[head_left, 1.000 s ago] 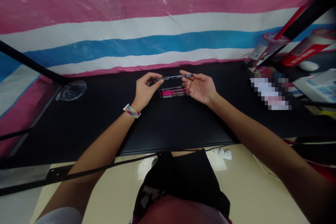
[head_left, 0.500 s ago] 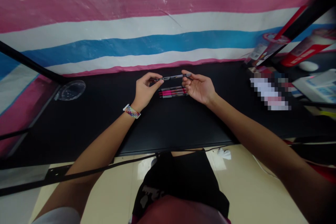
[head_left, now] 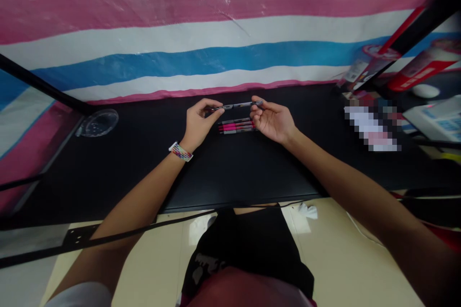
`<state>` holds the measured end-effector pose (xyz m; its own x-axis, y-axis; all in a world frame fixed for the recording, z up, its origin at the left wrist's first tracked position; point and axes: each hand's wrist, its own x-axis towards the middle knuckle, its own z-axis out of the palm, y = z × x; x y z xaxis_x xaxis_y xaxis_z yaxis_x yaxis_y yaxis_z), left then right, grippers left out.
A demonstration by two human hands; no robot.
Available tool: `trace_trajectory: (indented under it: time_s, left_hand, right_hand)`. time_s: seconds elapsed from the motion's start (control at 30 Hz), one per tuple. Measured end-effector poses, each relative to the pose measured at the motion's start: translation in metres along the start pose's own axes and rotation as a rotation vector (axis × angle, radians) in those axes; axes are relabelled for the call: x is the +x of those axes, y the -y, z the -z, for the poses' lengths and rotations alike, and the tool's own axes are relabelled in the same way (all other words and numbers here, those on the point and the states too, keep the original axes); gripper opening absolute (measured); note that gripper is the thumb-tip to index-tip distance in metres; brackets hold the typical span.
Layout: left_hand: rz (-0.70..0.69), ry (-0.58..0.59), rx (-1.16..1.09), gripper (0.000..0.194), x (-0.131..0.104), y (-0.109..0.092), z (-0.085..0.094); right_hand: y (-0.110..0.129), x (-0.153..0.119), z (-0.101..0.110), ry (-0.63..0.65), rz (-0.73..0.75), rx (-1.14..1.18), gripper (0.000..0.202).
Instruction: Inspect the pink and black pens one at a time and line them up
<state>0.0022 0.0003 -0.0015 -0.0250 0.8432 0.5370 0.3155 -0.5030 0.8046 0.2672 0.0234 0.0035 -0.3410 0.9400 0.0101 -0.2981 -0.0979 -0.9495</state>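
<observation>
A dark pen with a clear barrel lies level between my two hands. Its left end is pinched by the thumb and fingers of my left hand, which has a colourful band on the wrist. My right hand, palm partly turned up, grips the other end with thumb and fingertips. Just below the held pen, several pens rest side by side on the black desk. Some have pink grips and others grey or dark ones. Their right ends are partly hidden behind my right fingers.
A clear round plastic lid or dish sits at the far left. On the right stand a clear container, a red and white bottle and a pale box-like device. Striped plastic sheeting hangs behind the desk.
My right fingers have curled in slightly at the pen's right end. Otherwise both hands and the row of pens stay in the same place.
</observation>
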Motion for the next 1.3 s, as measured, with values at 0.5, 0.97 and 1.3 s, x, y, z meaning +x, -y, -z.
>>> trace_trajectory:
  time_s: [0.5,0.97,1.3]
  left_hand:
    - [0.021,0.014,0.006,0.015,0.0,-0.003,0.001]
    - [-0.034,0.172,0.235,0.018,0.001,0.018,0.006]
    - [-0.002,0.222,0.318,0.024,0.001,0.028,0.006]
  right_hand:
    - [0.002,-0.001,0.0,-0.01,0.033,-0.093,0.051]
    - [-0.006,0.003,0.02,-0.117,0.501,-1.091,0.021]
    - [-0.01,0.007,0.026,-0.105,0.442,-1.034,0.027]
